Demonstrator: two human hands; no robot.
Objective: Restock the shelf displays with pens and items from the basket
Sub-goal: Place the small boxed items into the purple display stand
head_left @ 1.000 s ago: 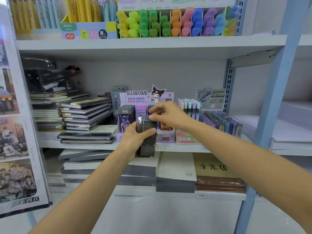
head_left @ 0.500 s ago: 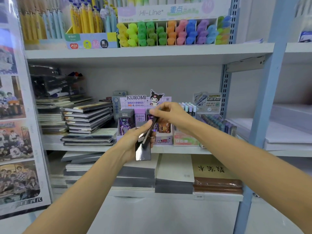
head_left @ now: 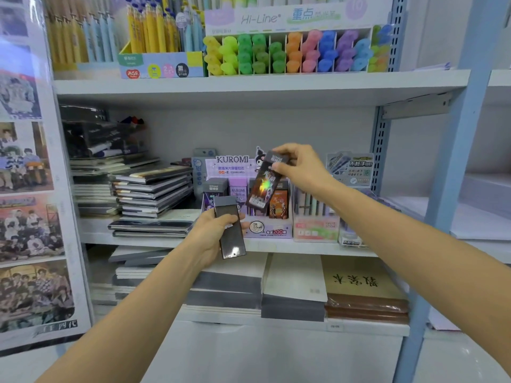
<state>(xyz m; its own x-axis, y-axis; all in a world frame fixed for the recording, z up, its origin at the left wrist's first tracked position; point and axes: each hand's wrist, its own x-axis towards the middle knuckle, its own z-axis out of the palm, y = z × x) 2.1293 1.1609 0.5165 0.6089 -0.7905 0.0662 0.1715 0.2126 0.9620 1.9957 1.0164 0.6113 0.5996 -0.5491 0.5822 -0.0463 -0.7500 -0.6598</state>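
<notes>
Head cam: pack point(head_left: 264, 186) headed for the Kuromi display point(head_left: 273, 231)
Right hand point(head_left: 301, 167) pinches it by the top, tilted just over the display's slots, probably to drop it in. Left hand point(head_left: 211, 234) grips a spare pack point(head_left: 231, 230) just in front of the display, ready as the next one.

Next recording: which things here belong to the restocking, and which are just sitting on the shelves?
Job in hand: right hand pinching a holographic pack; left hand holding a dark pack; Kuromi display box behind them.

Just lying about: highlighters, yellow pens, notebook stack, posters.
</notes>
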